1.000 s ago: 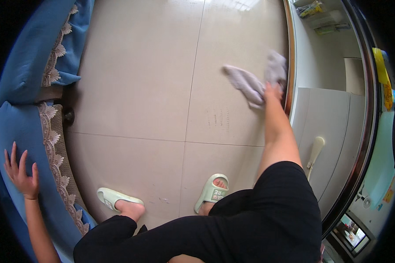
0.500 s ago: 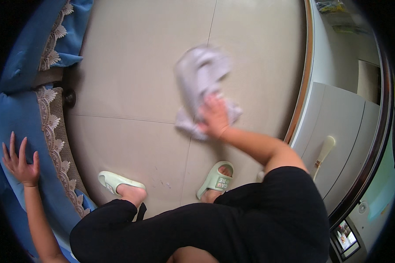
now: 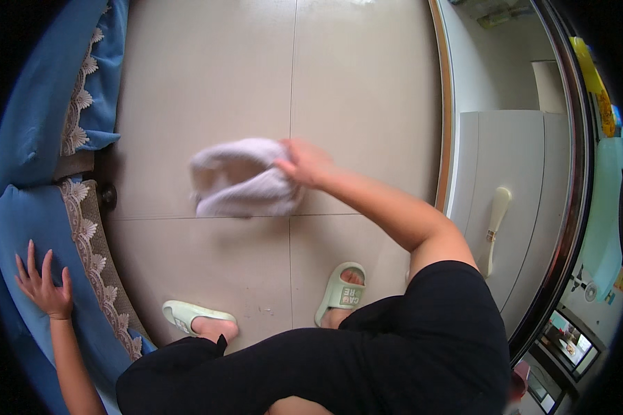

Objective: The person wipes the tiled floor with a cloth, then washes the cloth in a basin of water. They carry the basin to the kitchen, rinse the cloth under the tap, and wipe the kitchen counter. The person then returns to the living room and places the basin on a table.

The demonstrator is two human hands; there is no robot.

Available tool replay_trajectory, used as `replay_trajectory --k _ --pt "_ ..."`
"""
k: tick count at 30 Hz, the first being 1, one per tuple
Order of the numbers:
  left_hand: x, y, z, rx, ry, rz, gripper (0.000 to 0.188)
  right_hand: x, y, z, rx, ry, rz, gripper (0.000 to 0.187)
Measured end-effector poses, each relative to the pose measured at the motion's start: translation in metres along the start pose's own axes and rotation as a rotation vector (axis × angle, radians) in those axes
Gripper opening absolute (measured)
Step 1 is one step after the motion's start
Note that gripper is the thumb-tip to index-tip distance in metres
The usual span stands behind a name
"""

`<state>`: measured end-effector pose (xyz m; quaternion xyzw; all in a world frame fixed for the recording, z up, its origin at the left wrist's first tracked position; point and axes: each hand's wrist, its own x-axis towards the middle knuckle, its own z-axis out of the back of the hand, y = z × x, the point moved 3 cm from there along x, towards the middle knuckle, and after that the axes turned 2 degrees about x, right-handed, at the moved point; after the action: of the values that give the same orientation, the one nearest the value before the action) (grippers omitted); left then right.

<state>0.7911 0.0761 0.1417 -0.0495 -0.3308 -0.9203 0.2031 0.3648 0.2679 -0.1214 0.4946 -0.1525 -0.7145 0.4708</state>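
A pale lilac cloth (image 3: pixel 253 197) hangs bunched and folded over the tiled floor (image 3: pixel 208 90), slightly blurred by motion. My right hand (image 3: pixel 304 164) grips its right end, with the arm reaching in from the right. A shadow below suggests that the cloth is partly off the floor. My left hand (image 3: pixel 47 287) rests with fingers spread on the blue fabric cover (image 3: pixel 28 235) of a seat at the left.
Lace trim (image 3: pixel 90 235) edges the blue cover, and a dark round furniture foot (image 3: pixel 106 196) stands beside it. My feet are in light green slippers (image 3: pixel 339 294). On the right, a grey cabinet panel (image 3: pixel 526 159) carries a cream long-handled brush (image 3: pixel 497 218) behind a wooden edge strip (image 3: pixel 446 90).
My right hand has drawn the cloth left and nearer, from spread out under the palm to gathered in the fingers. The view has shifted somewhat; my left hand stays on the blue cover.
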Motion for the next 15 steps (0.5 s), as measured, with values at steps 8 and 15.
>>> replay_trajectory --k 8,15 --pt "0.007 -0.003 -0.002 0.017 0.021 0.012 0.036 0.024 0.010 -0.039 -0.786 -0.181 0.484 0.053" --pt "0.005 -0.002 -0.007 0.063 0.071 0.020 0.035 0.129 -0.066 0.111 -0.609 -0.564 -0.267 0.065"
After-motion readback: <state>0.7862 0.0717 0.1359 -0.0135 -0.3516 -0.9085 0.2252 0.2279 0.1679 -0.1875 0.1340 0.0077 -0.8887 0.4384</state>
